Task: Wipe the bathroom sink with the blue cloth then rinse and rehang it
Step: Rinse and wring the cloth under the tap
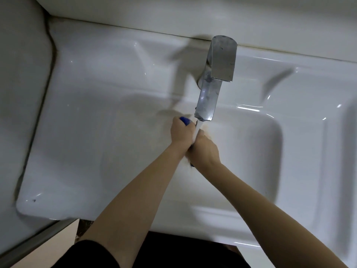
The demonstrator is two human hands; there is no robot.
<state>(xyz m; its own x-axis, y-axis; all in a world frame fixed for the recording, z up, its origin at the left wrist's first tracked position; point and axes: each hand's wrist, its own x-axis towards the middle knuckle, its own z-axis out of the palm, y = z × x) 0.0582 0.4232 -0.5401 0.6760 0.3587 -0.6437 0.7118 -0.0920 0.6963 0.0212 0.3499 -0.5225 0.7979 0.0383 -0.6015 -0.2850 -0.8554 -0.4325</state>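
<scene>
Both my hands are together over the white sink basin (251, 144), under the chrome tap (210, 88). A stream of water (198, 128) runs from the spout between them. My left hand (181, 132) grips the blue cloth (185, 120); only a small blue end shows above its fingers and a sliver below the hands. My right hand (204, 149) is curled against the left one and squeezes the same bunched cloth. Most of the cloth is hidden inside the two fists.
The sink's flat ledge (92, 78) runs along the left and back, meeting a white tiled wall (193, 14). A second recessed tray (309, 89) lies at the right. A grey side panel (21, 93) stands at the left.
</scene>
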